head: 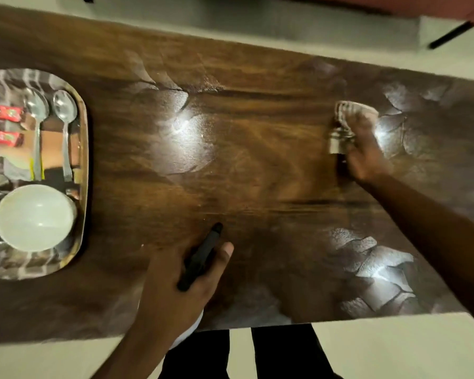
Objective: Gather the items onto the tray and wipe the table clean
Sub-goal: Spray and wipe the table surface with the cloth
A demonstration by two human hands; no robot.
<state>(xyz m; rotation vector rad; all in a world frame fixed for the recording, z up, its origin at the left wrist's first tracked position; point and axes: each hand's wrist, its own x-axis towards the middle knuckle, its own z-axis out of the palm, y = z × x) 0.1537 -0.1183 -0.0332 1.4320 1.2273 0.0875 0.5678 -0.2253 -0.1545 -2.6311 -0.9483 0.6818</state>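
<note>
A metal tray sits at the table's left end. On it lie two spoons, a white bowl and two red sachets. My right hand presses a bunched grey cloth onto the dark wooden table at the far right. My left hand rests near the front edge, wrapped around a spray bottle whose black nozzle points away from me; its white body shows below my palm.
Pale smear patches and light glare mark the tabletop in the middle, far right and front right. The table's front edge runs just below my left hand, with my dark trousers and a light floor beneath. A red seat edge lies beyond the far side.
</note>
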